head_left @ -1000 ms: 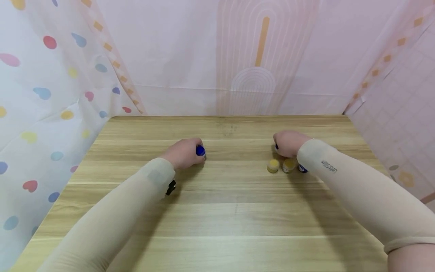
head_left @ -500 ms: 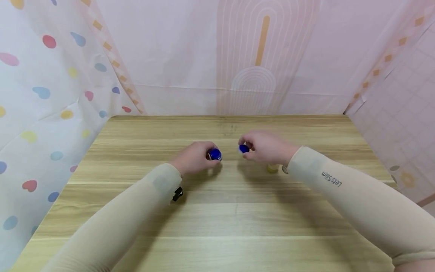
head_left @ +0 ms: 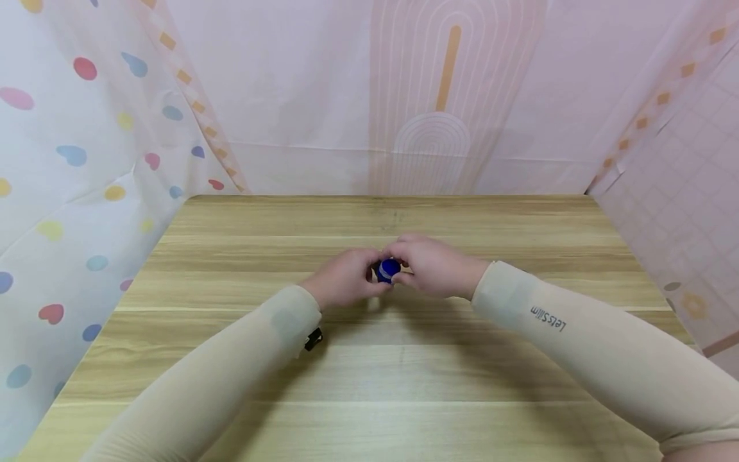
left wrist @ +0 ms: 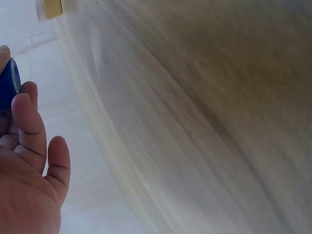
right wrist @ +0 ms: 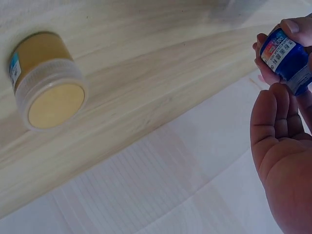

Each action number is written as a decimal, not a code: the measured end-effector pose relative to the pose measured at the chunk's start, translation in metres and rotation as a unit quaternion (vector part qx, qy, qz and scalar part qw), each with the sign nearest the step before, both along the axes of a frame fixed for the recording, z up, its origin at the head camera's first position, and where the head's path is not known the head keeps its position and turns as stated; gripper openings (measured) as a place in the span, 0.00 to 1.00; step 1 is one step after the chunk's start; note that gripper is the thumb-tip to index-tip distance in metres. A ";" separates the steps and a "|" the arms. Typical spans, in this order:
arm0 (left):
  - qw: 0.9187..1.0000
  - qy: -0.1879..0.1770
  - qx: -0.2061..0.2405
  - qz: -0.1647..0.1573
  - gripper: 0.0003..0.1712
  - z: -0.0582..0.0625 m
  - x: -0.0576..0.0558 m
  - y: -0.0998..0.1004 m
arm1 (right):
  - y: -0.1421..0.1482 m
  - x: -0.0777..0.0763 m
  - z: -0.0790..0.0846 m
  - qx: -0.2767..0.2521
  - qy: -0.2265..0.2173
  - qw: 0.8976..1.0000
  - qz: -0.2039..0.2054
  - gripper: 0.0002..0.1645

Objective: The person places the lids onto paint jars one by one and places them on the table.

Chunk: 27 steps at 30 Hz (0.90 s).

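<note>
Over the middle of the table, my two hands meet at a small blue paint jar (head_left: pixel 389 269). My left hand (head_left: pixel 346 277) grips its body between thumb and fingers. My right hand (head_left: pixel 435 266) pinches the lid end from the other side. The right wrist view shows the printed label on the blue paint jar (right wrist: pixel 279 51) and its ridged lid (right wrist: pixel 301 78) tilted towards my right fingers. Part of the blue paint jar (left wrist: pixel 9 85) shows at the edge of the left wrist view.
A yellow paint jar (right wrist: pixel 51 80) stands on the wooden table (head_left: pixel 369 385); the right hand and forearm hide that area in the head view. A black clip-like piece (head_left: pixel 314 339) sits under the left wrist. A patterned cloth (head_left: pixel 312 96) hangs behind the table.
My right hand has moved left from near the yellow jars, carrying a blue piece. My left hand has come right with the blue jar, and the two now touch.
</note>
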<state>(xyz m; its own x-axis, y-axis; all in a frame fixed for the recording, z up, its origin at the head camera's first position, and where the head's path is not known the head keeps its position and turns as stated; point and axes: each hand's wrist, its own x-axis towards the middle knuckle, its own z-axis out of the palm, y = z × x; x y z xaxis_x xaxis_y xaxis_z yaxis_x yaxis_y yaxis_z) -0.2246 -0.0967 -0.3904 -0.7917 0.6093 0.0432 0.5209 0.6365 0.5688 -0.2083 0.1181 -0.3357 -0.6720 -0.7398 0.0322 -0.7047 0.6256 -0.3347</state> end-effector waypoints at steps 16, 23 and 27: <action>1.000 -0.020 0.014 -0.001 0.15 0.000 0.005 0.005 | 0.000 0.002 0.000 0.030 0.000 0.999 0.018 0.24; 1.000 -0.018 0.018 -0.003 0.16 -0.001 0.005 0.005 | -0.001 0.001 -0.001 0.037 -0.011 0.999 -0.002 0.20; 1.000 -0.020 0.016 0.003 0.13 -0.001 0.006 0.006 | -0.002 0.001 -0.002 0.036 -0.021 0.999 -0.031 0.19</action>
